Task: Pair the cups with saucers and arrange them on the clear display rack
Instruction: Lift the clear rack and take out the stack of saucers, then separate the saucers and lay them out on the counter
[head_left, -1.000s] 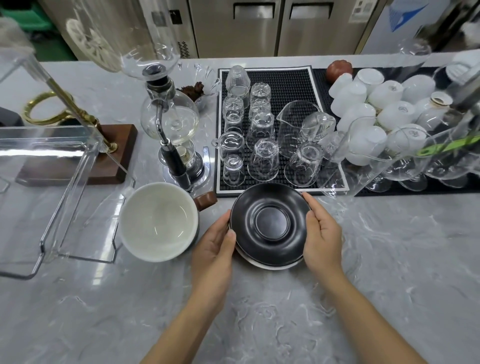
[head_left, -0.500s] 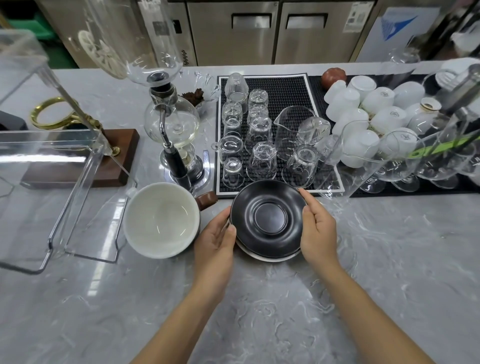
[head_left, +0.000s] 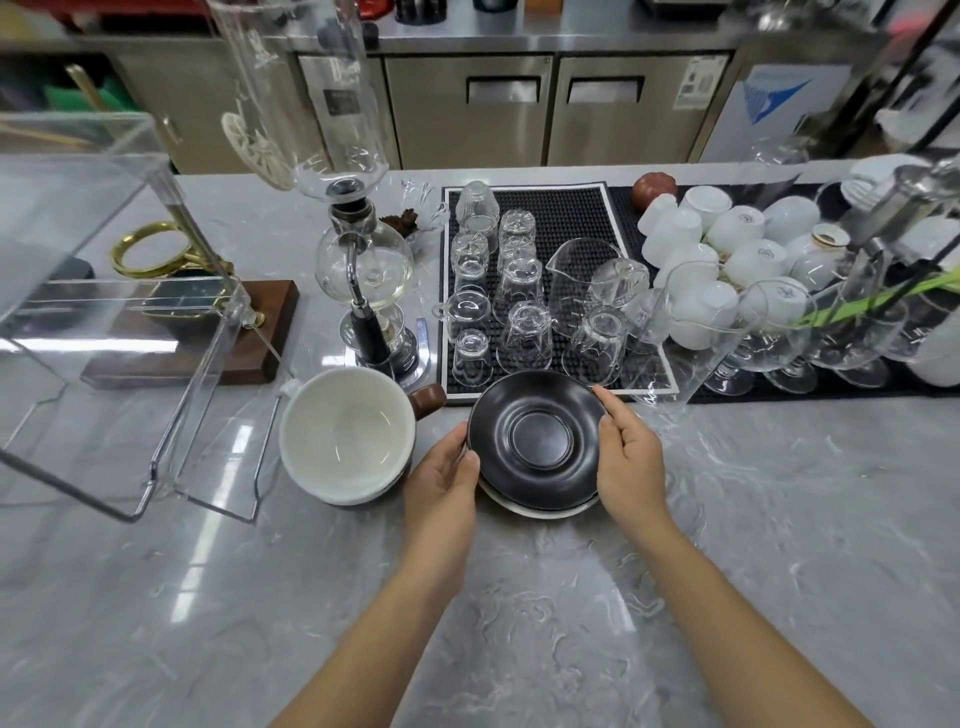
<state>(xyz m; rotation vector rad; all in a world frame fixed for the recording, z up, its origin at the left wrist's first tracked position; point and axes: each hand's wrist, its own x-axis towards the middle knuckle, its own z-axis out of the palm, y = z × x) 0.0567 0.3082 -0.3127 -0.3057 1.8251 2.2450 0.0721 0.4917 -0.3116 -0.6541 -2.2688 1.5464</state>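
Observation:
A black saucer (head_left: 537, 441) tops a small stack on the marble counter; a white saucer rim (head_left: 540, 512) shows beneath it. My left hand (head_left: 441, 480) grips the black saucer's left edge and my right hand (head_left: 631, 460) grips its right edge. Its far side looks slightly raised. A large cup (head_left: 345, 439), white inside with a brown handle, stands just left of the stack. The clear display rack (head_left: 119, 332) sits at the far left of the counter.
A glass siphon coffee maker (head_left: 363, 270) stands behind the cup. A black mat (head_left: 571, 218) with several upturned glasses lies behind the saucers. White cups (head_left: 727, 244) and stemmed glasses (head_left: 779, 332) crowd the right. A wooden base (head_left: 208, 338) sits behind the rack.
Both hands stay on the black saucer's edges. The right fingers have slid further round its far rim and that side seems lifted a little. The view has tilted upward.

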